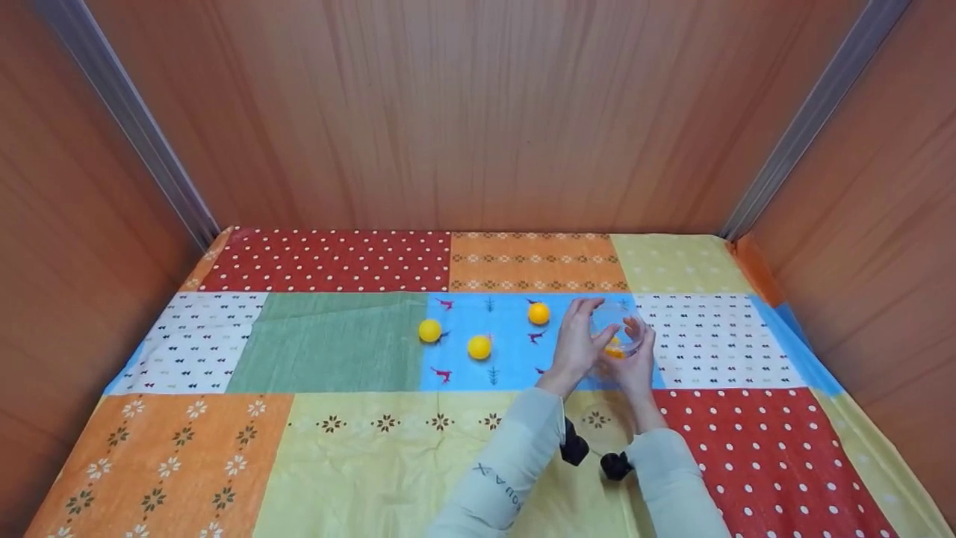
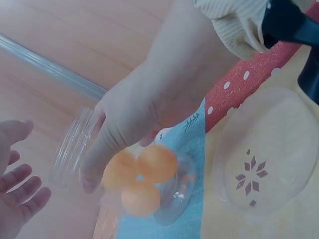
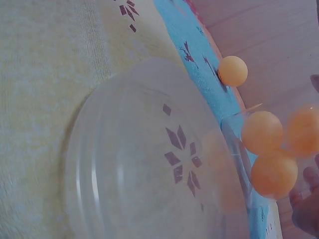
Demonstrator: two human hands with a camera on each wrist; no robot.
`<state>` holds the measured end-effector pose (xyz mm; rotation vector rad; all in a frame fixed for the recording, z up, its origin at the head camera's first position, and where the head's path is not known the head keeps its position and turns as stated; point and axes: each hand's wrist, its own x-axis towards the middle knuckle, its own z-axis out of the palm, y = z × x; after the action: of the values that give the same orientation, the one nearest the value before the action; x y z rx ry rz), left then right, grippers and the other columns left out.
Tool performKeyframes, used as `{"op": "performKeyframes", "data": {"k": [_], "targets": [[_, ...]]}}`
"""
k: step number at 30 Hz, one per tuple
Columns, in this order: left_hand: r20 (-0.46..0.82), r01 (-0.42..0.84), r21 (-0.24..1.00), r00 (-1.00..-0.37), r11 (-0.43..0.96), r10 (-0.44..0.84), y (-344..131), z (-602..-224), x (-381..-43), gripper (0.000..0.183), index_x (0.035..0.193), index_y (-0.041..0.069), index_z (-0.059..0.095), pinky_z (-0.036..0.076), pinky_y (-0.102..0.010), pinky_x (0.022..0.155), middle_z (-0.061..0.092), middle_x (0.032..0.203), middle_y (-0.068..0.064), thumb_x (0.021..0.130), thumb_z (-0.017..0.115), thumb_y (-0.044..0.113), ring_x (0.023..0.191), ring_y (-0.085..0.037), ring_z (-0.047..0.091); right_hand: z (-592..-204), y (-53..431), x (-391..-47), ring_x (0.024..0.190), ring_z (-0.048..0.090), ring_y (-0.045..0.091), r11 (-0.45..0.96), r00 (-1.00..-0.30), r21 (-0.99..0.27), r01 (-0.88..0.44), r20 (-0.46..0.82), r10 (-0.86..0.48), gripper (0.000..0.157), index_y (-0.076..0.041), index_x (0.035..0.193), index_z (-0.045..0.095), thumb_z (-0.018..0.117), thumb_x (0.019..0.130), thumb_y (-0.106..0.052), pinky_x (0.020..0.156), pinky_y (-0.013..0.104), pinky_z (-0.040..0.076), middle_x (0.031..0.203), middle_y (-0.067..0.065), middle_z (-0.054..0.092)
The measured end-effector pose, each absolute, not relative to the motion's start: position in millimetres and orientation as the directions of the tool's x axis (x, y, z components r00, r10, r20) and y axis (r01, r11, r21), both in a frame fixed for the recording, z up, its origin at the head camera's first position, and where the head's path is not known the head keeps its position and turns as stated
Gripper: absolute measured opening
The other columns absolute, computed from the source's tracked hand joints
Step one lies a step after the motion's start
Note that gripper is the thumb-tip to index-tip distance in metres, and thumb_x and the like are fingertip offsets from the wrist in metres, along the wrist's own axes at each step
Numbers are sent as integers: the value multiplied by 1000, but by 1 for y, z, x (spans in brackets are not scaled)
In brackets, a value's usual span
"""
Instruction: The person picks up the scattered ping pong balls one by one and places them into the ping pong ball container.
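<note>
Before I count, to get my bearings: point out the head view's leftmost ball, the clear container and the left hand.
Leftmost ball [image 1: 429, 331]: head view, its middle.
Clear container [image 2: 73, 147]: left wrist view, ribbed end.
Left hand [image 1: 576, 345]: head view, middle of the hand.

clear jar [image 2: 74, 142], gripped, three orange balls [image 2: 141, 198] inside

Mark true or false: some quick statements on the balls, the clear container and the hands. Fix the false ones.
1. The right hand holds the clear container. True.
2. Three yellow balls lie outside it. True.
3. Those loose balls all lie on a red dotted patch. False: they lie on the blue patch, one at its edge.
4. The clear container has no balls in it. False: three inner balls show.
5. The left hand grips a loose ball. False: it is at the clear container.
</note>
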<state>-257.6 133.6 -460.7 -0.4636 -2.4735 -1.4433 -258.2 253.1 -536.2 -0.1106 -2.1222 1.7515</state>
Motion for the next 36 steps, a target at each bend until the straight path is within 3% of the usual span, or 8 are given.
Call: {"op": "performKeyframes", "data": {"k": [6,12,18,27,36], "targets": [[373,394,800,-917,452,139,122,-467,-259,39,119,8,53,42,-24,87,52,112,-3,84,62,22,102,-18,50,-534,250,-259,124,26,27,184,-919,-964,-194,244,310,78,-2,128,24,73,68,2,102,39,22,131,13,34],[396,410,794,-909,450,130,106,-476,-259,39,119,5,53,43,-26,84,53,110,-6,85,61,21,100,-19,51,-529,248,-256,124,25,34,170,-914,-965,-198,245,323,80,-1,129,25,75,66,1,102,46,20,130,17,34],[426,433,785,-896,442,122,90,-485,-258,35,116,4,54,44,-26,82,55,106,-8,85,61,18,97,-20,52,-534,252,-258,125,25,27,191,-925,-973,-131,190,330,80,-5,130,24,74,67,0,103,43,20,131,12,34],[383,387,801,-918,457,107,67,-492,-255,33,113,3,55,44,-25,82,54,106,-7,84,62,16,94,-17,53,-532,253,-257,126,24,25,170,-936,-981,-90,142,322,83,-8,132,22,75,68,-3,102,42,22,132,9,31],[322,312,814,-944,490,68,38,-504,-252,33,115,5,54,41,-29,89,53,110,-6,84,61,15,102,-18,50,-533,251,-258,123,27,26,191,-918,-970,-149,207,338,81,-4,129,26,75,65,3,102,40,20,129,12,35]]}}
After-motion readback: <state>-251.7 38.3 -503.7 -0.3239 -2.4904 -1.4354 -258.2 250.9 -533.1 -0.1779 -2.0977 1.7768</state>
